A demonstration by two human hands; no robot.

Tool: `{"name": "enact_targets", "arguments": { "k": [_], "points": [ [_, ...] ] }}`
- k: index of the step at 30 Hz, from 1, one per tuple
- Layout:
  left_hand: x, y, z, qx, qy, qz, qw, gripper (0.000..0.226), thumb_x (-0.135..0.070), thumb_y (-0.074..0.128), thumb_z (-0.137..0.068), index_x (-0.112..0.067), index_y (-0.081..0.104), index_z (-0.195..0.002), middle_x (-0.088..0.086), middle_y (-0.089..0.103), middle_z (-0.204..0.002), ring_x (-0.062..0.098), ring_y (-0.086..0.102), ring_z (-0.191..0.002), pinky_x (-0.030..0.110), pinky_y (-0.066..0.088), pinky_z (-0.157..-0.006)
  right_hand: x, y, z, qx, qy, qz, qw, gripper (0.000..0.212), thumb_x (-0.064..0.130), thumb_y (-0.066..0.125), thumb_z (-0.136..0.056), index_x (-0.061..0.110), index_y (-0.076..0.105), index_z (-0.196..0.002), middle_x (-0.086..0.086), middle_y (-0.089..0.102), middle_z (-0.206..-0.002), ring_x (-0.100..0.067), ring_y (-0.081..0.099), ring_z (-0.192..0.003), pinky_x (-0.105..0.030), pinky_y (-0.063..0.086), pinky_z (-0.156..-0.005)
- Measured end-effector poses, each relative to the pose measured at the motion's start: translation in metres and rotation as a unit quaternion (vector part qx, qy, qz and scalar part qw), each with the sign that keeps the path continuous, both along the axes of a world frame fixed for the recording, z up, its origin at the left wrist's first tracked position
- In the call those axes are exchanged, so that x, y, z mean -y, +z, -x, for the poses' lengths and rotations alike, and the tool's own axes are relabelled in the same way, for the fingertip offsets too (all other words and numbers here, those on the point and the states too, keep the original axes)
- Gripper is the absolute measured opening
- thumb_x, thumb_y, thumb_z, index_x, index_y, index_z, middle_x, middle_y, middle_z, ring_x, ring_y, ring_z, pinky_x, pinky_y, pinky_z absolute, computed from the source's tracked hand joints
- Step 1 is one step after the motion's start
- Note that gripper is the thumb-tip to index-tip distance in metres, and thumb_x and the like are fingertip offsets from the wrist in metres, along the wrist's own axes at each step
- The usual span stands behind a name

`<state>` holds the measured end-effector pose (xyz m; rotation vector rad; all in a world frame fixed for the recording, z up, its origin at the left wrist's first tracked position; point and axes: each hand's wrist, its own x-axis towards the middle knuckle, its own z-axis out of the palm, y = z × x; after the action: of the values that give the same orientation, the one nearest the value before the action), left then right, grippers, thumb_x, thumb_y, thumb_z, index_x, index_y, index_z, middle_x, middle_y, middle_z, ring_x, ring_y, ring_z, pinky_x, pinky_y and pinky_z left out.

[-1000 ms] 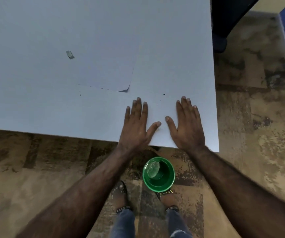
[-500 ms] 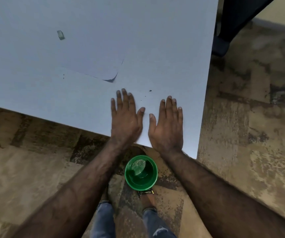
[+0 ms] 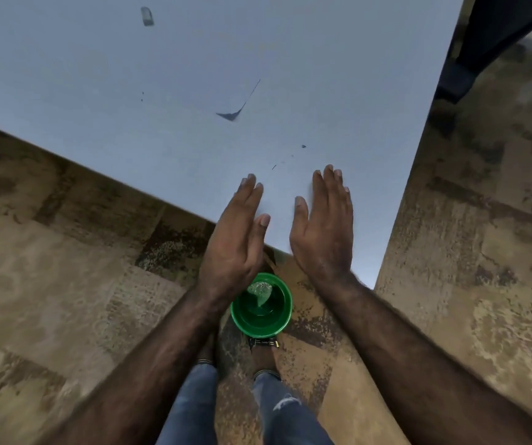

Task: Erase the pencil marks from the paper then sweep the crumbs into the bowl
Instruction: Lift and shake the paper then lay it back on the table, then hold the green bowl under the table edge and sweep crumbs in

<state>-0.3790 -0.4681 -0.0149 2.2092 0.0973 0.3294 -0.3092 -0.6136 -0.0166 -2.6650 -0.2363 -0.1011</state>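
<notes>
a person stands at the near corner of a pale grey table (image 3: 338, 75), looking down over it. both hands are spread with straight fingers and hold nothing. the left hand (image 3: 235, 242) is turned on its edge, its fingers over the near edge of the table and its palm facing the other hand; its wrist hangs out over the floor. the right hand (image 3: 324, 232) is beside it, a little apart, also tilted, with its fingers over the tabletop and its thumb pointing toward the left hand. whether the hands touch the surface cannot be told. just beyond the fingertips lie a few dark crumbs (image 3: 303, 146) scattered on the table, with a few more specks further left. the paper (image 3: 194, 69) is the same pale colour as the table and hard to see; its near corner curls up and casts a small dark shadow in the middle of the tabletop. any pencil marks on it are too faint to make out. a small grey eraser (image 3: 146, 16) lies well away near the far left of the table. on the floor, below the table edge and between the two wrists, stands a green bowl (image 3: 277, 322), partly covered by the left wrist, right by the person's feet. the floor is a worn brown patterned carpet (image 3: 65, 252). the person wears blue jeans (image 3: 194, 409). a dark piece of furniture (image 3: 489, 33) stands beyond the far right corner.
</notes>
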Motion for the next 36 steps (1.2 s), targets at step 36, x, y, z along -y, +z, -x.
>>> {"name": "enact_targets", "arguments": {
  "k": [36],
  "points": [
    [-0.018,-0.415,0.192,-0.548,0.061,0.052,0.833,0.074,-0.042,0.056,-0.110,0.000,0.031,-0.166,0.027,0.045,-0.164,0.044,0.049,-0.148,0.053,0.044,-0.118,0.057,-0.388,0.145,-0.483,0.072,0.194,0.851,0.101,0.038,0.078,-0.093,0.014,0.016,-0.169,-0.021,0.032,-0.168,-0.044,0.044,-0.149,-0.054,0.046,-0.118]
  ]
}}
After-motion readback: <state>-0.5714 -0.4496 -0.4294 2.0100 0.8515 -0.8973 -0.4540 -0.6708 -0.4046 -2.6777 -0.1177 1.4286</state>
